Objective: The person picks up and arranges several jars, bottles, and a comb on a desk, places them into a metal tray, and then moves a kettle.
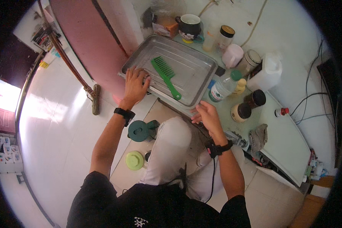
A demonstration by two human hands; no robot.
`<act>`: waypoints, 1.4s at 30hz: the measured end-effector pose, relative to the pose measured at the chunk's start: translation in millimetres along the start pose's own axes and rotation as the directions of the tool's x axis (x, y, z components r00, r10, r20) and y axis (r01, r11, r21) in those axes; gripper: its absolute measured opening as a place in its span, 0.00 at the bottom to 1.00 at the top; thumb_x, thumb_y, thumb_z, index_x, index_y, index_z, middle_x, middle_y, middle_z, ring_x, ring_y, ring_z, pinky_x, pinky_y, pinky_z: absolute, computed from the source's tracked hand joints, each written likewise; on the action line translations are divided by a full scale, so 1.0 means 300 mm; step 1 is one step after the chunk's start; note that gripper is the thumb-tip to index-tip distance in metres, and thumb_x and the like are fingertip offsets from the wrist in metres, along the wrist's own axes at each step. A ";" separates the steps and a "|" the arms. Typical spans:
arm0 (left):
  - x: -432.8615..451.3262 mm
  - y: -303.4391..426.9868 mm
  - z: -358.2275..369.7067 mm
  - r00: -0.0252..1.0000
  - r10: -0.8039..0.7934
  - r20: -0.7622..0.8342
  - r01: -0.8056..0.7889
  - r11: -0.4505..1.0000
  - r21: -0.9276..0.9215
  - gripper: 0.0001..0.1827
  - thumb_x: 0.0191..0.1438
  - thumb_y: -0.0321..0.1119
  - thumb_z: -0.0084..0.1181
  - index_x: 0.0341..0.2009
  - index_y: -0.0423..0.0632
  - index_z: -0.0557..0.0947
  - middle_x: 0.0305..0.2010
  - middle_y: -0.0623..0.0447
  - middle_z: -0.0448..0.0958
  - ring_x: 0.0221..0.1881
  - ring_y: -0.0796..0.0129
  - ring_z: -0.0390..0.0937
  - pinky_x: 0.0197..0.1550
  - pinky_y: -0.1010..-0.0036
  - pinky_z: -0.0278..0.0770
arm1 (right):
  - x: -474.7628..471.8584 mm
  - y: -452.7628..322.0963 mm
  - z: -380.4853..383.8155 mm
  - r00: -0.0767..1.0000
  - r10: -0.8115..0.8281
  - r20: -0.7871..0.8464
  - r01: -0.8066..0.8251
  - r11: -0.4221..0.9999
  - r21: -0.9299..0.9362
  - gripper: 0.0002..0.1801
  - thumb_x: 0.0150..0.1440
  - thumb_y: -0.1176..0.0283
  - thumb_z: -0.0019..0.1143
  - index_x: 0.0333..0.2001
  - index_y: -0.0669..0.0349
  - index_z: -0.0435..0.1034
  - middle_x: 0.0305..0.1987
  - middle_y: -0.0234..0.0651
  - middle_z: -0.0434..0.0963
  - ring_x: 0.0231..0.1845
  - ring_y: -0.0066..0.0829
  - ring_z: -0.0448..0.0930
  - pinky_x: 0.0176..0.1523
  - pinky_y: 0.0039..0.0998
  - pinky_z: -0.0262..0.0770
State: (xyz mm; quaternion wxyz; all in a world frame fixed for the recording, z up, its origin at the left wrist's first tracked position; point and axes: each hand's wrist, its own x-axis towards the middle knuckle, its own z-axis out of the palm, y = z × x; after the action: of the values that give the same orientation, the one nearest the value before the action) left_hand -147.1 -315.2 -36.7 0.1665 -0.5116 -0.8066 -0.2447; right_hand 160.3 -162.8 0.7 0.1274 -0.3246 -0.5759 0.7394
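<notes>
In front of me a rectangular metal tray (188,61) rests on the glass-topped table. A green plastic comb (164,74) lies in it at a slant, teeth towards the far side and handle towards me. My left hand (136,84) is at the tray's near left corner, fingers spread over the rim. At the near right corner is my right hand (206,115), its thumb close to the rim and its fingers partly below it. Whether those fingers press on the tray from beneath is hidden. Both wrists wear black straps.
Right of the tray stand a water bottle (223,87), two dark-lidded jars, a white jug (266,72) and a pink mug (232,55). A black mug (189,26) is behind it. On the floor by my knee are a green kettle (138,131) and a lime-green lid (134,160).
</notes>
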 end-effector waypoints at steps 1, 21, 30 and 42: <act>0.015 0.018 -0.016 1.000 -0.002 -0.006 0.002 1.000 -0.013 0.17 0.63 0.41 0.51 0.50 0.45 0.81 0.59 0.44 0.74 0.69 0.40 0.59 0.72 0.46 0.50 | -0.007 0.004 -0.013 1.000 -0.012 -0.017 0.011 0.999 -0.047 0.22 0.69 0.69 0.49 0.57 0.78 0.64 0.38 0.46 0.82 0.28 0.28 0.82 0.31 0.28 0.82; 0.291 0.192 -0.006 0.492 0.695 0.524 -0.769 0.629 -0.113 0.15 0.49 0.33 0.58 0.44 0.48 0.80 0.42 0.49 0.78 0.53 0.53 0.71 0.59 0.59 0.70 | 0.026 -0.052 -0.007 0.951 -0.256 0.172 0.307 0.842 -0.444 0.12 0.65 0.68 0.54 0.39 0.67 0.75 0.28 0.36 0.81 0.25 0.25 0.80 0.31 0.30 0.76; 0.308 0.327 -0.318 0.607 0.716 0.344 -0.793 0.571 0.210 0.23 0.54 0.33 0.55 0.56 0.49 0.77 0.52 0.51 0.77 0.62 0.56 0.69 0.68 0.56 0.63 | -0.075 -0.161 0.002 0.821 -0.543 0.180 0.559 0.698 -0.448 0.12 0.63 0.68 0.59 0.40 0.68 0.76 0.27 0.40 0.80 0.25 0.27 0.79 0.31 0.29 0.75; 0.201 0.865 -0.592 0.417 0.899 0.131 -0.909 0.409 0.085 0.19 0.53 0.35 0.61 0.51 0.53 0.84 0.54 0.57 0.78 0.64 0.63 0.70 0.70 0.54 0.64 | -0.507 -0.270 -0.183 0.805 -0.589 0.067 0.569 0.735 -0.369 0.09 0.57 0.73 0.64 0.39 0.67 0.78 0.31 0.38 0.75 0.28 0.29 0.76 0.31 0.30 0.70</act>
State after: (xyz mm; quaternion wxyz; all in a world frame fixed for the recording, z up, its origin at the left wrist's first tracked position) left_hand 65.9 -278.1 199.2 0.2820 -0.8598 -0.4236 -0.0415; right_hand 294.7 -181.5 120.0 0.3028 -0.1672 -0.7736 0.5309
